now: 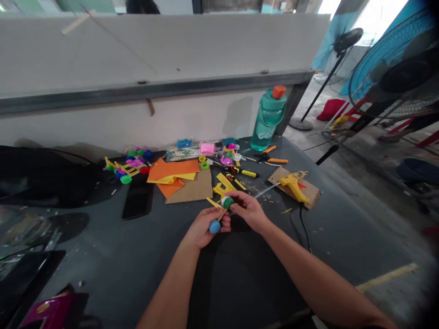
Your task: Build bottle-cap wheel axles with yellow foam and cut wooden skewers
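Near the middle of the dark table, my left hand (205,225) is closed round a small piece made of yellow strips (215,203) with a blue cap (214,226) on its near side. My right hand (247,211) pinches a green cap (227,203) with a white part at the piece's far end. Both hands are close together, and the fingers hide part of the piece. Just beyond them lie yellow strips (224,183) and black-and-yellow pliers (236,182).
A yellow glue gun (294,186) rests on cardboard at the right, its cord running nearer. Orange sheets (171,170), a phone (137,201) and colourful cap pieces (126,177) lie left. A teal bottle (268,121) stands at the back. A fan (404,73) is beyond the table.
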{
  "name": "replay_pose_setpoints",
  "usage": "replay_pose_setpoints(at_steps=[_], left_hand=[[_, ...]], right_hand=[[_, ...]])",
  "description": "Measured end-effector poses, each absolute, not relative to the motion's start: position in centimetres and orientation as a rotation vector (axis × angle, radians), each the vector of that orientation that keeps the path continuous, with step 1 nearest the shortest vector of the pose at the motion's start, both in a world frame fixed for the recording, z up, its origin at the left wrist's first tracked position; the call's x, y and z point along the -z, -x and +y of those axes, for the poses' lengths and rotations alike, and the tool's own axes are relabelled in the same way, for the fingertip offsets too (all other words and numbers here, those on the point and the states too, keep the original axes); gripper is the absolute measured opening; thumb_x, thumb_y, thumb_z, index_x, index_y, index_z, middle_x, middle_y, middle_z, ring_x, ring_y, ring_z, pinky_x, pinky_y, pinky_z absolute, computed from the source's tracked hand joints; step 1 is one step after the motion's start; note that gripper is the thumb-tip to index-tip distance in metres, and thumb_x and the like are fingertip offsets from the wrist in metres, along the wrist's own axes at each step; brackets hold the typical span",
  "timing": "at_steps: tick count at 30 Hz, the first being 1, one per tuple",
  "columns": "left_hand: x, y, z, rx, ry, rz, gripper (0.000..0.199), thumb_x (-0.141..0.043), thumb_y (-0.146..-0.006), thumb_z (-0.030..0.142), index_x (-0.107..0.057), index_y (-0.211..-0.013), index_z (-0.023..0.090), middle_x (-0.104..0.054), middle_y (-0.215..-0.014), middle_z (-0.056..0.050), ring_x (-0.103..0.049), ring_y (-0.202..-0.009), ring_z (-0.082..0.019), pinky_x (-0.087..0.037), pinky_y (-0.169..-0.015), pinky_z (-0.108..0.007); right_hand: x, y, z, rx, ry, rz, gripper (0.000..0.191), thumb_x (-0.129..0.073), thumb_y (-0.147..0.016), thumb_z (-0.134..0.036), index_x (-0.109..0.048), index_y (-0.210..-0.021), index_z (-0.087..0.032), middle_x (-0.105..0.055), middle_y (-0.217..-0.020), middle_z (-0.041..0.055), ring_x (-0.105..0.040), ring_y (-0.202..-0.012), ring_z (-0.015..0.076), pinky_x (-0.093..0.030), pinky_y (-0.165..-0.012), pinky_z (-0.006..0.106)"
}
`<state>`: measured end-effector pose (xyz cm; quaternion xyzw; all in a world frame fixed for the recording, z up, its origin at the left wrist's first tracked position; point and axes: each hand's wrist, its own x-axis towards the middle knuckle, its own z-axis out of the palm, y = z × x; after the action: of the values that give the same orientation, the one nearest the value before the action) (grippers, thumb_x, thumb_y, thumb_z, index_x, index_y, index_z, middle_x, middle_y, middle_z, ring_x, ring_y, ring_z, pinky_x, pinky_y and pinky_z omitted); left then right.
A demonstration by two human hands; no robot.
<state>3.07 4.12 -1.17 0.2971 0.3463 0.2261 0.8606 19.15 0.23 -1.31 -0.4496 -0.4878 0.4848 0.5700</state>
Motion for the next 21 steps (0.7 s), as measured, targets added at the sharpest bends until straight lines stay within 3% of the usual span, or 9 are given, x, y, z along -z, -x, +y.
replay_pose_setpoints(at_steps=[21], left_hand=[[0.89, -3.36, 4.02, -0.528, -0.602, 0.791, 0.007, -0.06, -0.074, 0.013, -0.063, -0.073, 0.007, -0.064, -0.058, -0.006, -0.058, -0.047, -0.01, -0.053, -0.052, -0.025]], right_hand=[[1.72, -19.05, 0.2, -1.149, 1.068, -1.093, 0.028, -0.063, -0.075, -0.025, -0.06, -0.102, -0.023, -0.061, -0.097, 0.0022, -0.057, -0.086, 0.0156, -0.046, -0.078, 0.031]])
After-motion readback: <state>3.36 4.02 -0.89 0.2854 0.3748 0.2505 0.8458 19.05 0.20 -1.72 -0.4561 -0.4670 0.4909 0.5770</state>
